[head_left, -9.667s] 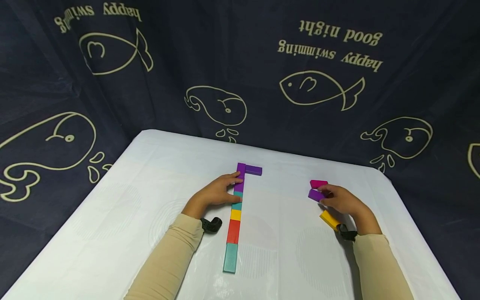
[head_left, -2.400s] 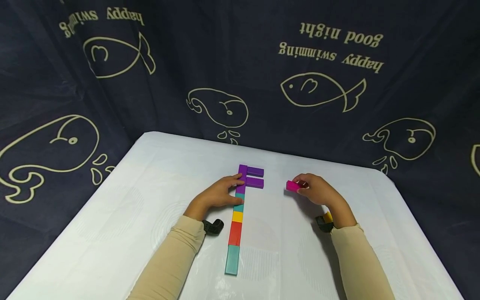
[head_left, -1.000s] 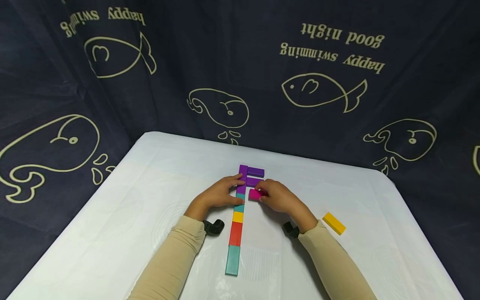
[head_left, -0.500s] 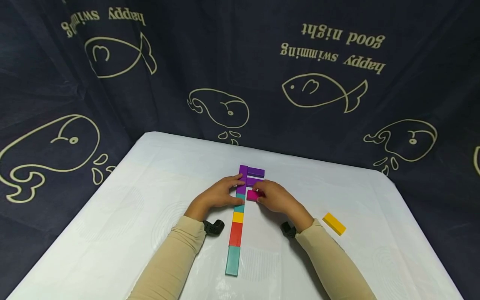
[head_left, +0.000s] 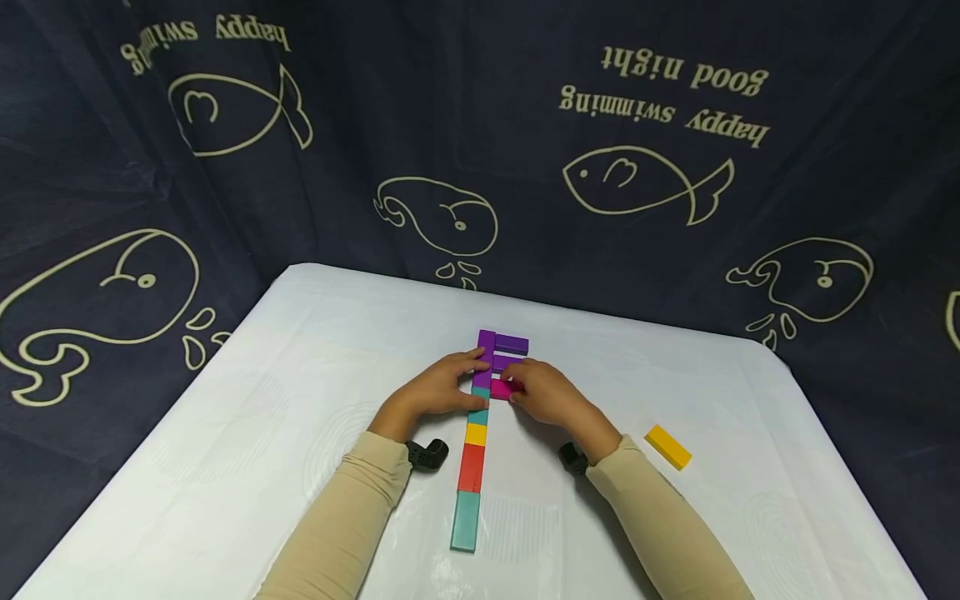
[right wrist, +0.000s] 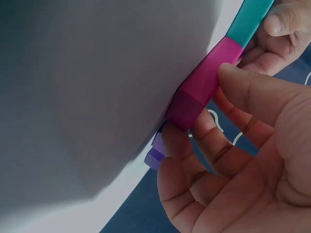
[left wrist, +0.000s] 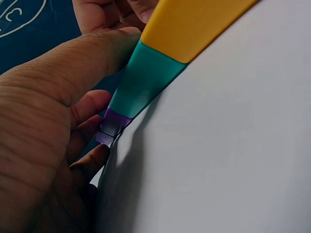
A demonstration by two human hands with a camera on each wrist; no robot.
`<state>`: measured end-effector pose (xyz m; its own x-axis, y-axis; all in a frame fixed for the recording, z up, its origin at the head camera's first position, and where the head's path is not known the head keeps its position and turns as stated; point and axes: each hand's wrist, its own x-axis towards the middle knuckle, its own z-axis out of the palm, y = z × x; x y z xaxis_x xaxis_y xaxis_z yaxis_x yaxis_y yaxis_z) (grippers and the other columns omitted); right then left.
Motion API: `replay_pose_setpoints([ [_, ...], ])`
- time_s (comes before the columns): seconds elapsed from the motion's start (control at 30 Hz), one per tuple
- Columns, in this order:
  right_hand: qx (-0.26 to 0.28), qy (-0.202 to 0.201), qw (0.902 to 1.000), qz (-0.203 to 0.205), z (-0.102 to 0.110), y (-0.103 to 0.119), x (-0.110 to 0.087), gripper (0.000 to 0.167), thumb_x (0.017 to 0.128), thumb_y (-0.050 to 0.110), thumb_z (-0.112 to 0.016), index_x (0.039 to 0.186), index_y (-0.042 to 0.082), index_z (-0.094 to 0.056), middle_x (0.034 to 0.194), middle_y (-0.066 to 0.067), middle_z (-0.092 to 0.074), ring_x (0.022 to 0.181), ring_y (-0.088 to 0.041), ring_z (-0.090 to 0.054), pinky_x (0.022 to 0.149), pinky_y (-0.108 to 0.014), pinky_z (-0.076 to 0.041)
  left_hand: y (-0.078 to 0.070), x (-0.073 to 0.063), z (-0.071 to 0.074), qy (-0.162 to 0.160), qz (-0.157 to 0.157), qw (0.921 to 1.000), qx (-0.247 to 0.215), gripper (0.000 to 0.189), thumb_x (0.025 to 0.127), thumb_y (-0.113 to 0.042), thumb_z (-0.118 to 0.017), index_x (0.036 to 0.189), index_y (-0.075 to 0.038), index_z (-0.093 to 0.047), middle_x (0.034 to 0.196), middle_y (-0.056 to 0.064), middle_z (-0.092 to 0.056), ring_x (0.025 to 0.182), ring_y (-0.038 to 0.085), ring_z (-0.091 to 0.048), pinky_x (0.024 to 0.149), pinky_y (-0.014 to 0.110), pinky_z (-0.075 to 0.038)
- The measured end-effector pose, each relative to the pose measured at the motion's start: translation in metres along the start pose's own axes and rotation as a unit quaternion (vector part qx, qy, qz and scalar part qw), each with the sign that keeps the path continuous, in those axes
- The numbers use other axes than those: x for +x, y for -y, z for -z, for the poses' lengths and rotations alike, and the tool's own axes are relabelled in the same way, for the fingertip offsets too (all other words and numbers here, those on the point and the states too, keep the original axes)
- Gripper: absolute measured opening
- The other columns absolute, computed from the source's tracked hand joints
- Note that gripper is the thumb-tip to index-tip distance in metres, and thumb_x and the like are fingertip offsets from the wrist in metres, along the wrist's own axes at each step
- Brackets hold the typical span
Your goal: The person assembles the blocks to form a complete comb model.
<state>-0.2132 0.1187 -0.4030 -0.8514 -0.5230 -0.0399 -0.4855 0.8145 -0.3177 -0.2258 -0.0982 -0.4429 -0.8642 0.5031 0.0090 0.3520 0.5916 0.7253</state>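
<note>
A straight row of coloured blocks runs away from me on the table: a teal block (head_left: 465, 521) nearest, then a red block (head_left: 472, 467), a yellow block (head_left: 476, 433), teal, and purple blocks (head_left: 487, 340) at the far end. My left hand (head_left: 435, 387) lies along the row's left side, thumb at the teal part and fingers on the purple. Between thumb and fingers, my right hand (head_left: 553, 396) pinches a magenta block (right wrist: 206, 73), its end against the teal part. Beyond it, a purple block (head_left: 506, 363) and a darker purple block (head_left: 512, 344) jut rightward from the row.
A loose yellow block (head_left: 668, 447) lies to the right of my right forearm. The white-covered table (head_left: 360, 317) ends at the back before a dark curtain (head_left: 517, 83) printed with fish and whales.
My right hand set a purple block crosswise against the row, then brought the magenta block leftward from the right side until it meets the row. My left hand stayed on the row.
</note>
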Motion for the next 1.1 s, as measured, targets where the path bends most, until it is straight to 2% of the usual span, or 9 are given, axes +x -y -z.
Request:
replay_pose_setpoints([
  [0.7,0.0,-0.007,1.0,0.003,-0.001,0.001,-0.001,0.025,0.09,0.007,-0.073,0.114,0.007,-0.069,0.093,-0.003,-0.062,0.087,-0.021,-0.056,0.088,-0.041,-0.051,0.001,0.0,0.001,0.001,-0.011,0.9999,0.001,0.068,0.081,-0.031,-0.081,0.142,-0.014,-0.057,0.16,0.0,-0.033,0.146,0.026,-0.029,0.118,0.046,-0.025],
  [0.93,0.017,-0.001,0.9999,0.005,0.002,-0.005,-0.003,0.029,0.09,0.013,-0.073,0.118,0.007,-0.068,0.102,-0.006,-0.064,0.093,-0.022,-0.057,0.091,-0.043,-0.051,0.001,0.0,0.001,0.002,-0.014,0.9999,0.004,0.068,0.082,-0.031,-0.081,0.142,-0.013,-0.056,0.16,0.002,-0.033,0.146,0.027,-0.029,0.118,0.046,-0.026],
  [1.1,0.054,-0.013,0.9983,0.019,0.012,-0.015,-0.017,0.033,0.091,0.014,-0.07,0.123,0.004,-0.066,0.108,-0.009,-0.065,0.096,-0.025,-0.059,0.091,-0.044,-0.051,0.001,0.0,0.001,0.005,-0.014,0.9999,0.006,0.068,0.082,-0.031,-0.081,0.142,-0.014,-0.056,0.16,0.002,-0.032,0.146,0.027,-0.028,0.118,0.046,-0.025],
])
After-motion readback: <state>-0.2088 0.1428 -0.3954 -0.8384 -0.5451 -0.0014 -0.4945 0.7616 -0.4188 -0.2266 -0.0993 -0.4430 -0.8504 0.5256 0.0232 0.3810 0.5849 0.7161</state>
